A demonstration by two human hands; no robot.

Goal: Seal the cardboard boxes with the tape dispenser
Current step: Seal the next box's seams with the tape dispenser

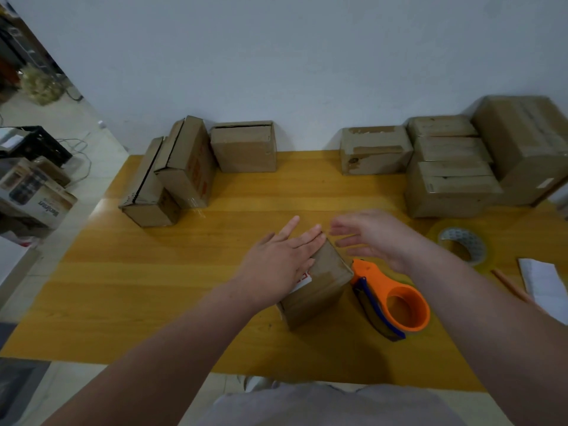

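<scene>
While the left hand (276, 262) lies flat, fingers straight, on the small cardboard box (322, 284) at frame centre, half hiding its label, the right hand (375, 238) hovers above it, open, blurred, empty. Orange tape dispenser (393, 302) lies just right of the box; the big box (528, 142) at upper right is cut off.

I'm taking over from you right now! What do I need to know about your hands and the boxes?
Left hand: open, pressing flat on the small box in the middle of the table.
Right hand: open, holding nothing, hovering by the box's far corner.
Tape dispenser: lying on the table just right of that box, ungripped. A spare tape roll lies further right.
Done: the boxes at the back right seem taped.
Left: the three boxes at the back left show flap gaps, so they likely need sealing. I cannot tell whether the small box is taped.
</scene>
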